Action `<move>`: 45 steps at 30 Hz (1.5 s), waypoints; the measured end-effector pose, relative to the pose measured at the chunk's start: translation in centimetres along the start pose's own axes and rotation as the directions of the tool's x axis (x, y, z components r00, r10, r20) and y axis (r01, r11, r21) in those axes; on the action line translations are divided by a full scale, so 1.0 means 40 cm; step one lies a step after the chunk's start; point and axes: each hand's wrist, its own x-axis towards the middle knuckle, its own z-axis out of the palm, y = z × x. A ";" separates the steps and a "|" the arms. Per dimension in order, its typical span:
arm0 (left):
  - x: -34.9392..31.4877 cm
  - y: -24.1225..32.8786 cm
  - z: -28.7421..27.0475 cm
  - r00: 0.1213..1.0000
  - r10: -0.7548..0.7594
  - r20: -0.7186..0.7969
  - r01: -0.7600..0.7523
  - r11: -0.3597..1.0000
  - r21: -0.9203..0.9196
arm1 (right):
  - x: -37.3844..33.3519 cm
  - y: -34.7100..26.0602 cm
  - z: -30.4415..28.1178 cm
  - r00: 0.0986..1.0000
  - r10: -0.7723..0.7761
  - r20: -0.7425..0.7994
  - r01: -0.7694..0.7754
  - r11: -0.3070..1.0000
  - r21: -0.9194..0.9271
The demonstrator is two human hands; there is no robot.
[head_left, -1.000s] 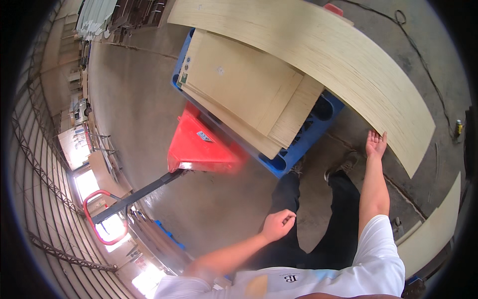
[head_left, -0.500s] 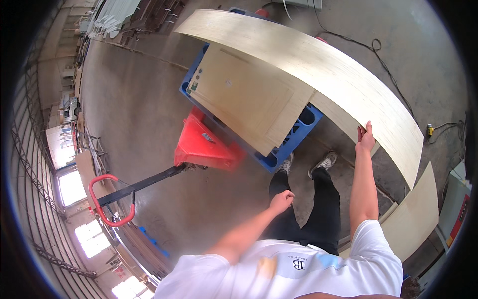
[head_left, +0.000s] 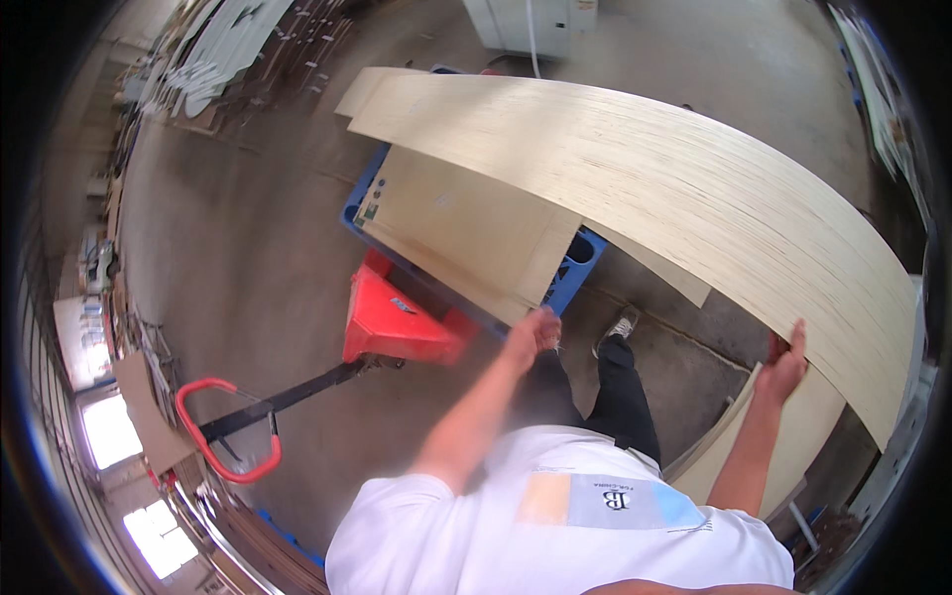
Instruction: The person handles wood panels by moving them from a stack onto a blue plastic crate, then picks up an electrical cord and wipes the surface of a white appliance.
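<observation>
A long, pale plywood sheet (head_left: 635, 149) stretches from the upper left to the right, bowed by the lens. My right hand (head_left: 784, 367) grips its near edge towards the right end, some fingers hidden beneath. My left hand (head_left: 535, 334) is slightly blurred, its fingers curled with nothing visible in them. It shows in front of the near corner of a stack of tan panels (head_left: 466, 218); whether it touches them I cannot tell. The stack lies on a blue plastic pallet (head_left: 572, 281), partly under the long sheet.
A red pallet truck (head_left: 392, 317) with a looped red handle (head_left: 266, 466) stands left of the pallet. Another pale sheet (head_left: 793, 436) lies low at the right, beneath my right arm. A light-coloured cabinet (head_left: 521, 28) stands at the far side. Stacked boards (head_left: 228, 59) are at the upper left.
The long sheet's right end has moved farther right and down in view, with my right hand still on it. My left hand has swung forward towards the pallet's near corner.
</observation>
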 end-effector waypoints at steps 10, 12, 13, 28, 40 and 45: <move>0.071 0.373 -0.054 0.929 0.366 0.061 -0.268 0.775 -0.573 | -0.432 -0.491 -0.508 0.902 -0.213 -0.376 0.281 0.950 0.137; 0.054 0.358 -0.027 0.948 0.312 0.064 -0.244 0.841 -0.483 | -0.491 -0.517 -0.593 0.852 -0.212 -0.479 0.316 0.937 0.146; 0.030 0.328 -0.023 0.972 0.234 -0.001 -0.213 0.884 -0.416 | -0.525 -0.516 -0.651 0.834 -0.212 -0.509 0.331 0.931 0.154; -0.400 -0.113 0.365 0.732 0.072 0.678 0.007 0.994 -0.113 | -1.017 -0.215 -1.684 0.498 -0.090 -0.863 0.556 0.797 0.238; -0.638 -0.847 0.851 0.628 -0.407 0.664 -0.002 0.852 0.523 | -1.735 0.277 -2.236 -0.062 0.158 -0.986 0.671 0.738 0.076; -0.722 -1.125 0.958 0.462 -0.677 0.572 0.291 0.725 0.624 | -1.964 0.442 -2.404 -0.126 0.236 -0.963 0.689 0.719 0.086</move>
